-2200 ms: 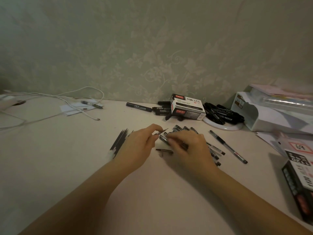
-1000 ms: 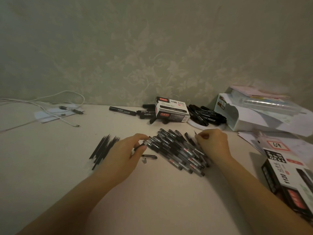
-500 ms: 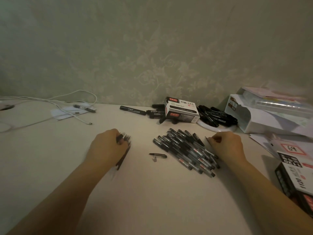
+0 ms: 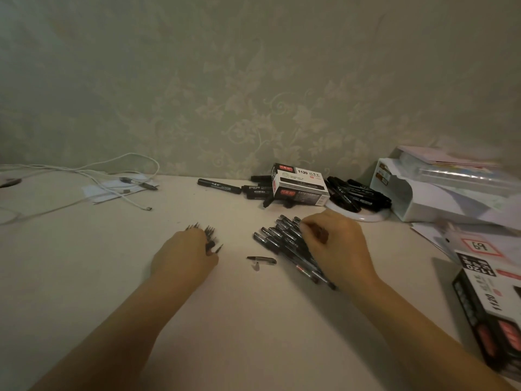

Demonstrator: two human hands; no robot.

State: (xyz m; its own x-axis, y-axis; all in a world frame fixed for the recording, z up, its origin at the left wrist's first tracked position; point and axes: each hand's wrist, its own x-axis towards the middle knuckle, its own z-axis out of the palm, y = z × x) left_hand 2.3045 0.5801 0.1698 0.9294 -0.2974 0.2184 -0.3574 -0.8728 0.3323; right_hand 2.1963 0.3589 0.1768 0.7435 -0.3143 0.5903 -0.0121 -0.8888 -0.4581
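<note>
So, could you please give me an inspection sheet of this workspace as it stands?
Surface: pale table, no spills seen.
Job's things: thin black refills bundled on the left; pens piled on the right; one loose cap between them.
Clutter: marker box, black markers on a white plate, white tray, black box at the right edge.
Hands: left hand rests over the refills, fingers hidden; right hand curls its fingers on the pens.
Cables: white cable looped at far left, apart from both hands.
Surroundings: patterned wallpaper behind; dim light.
</note>
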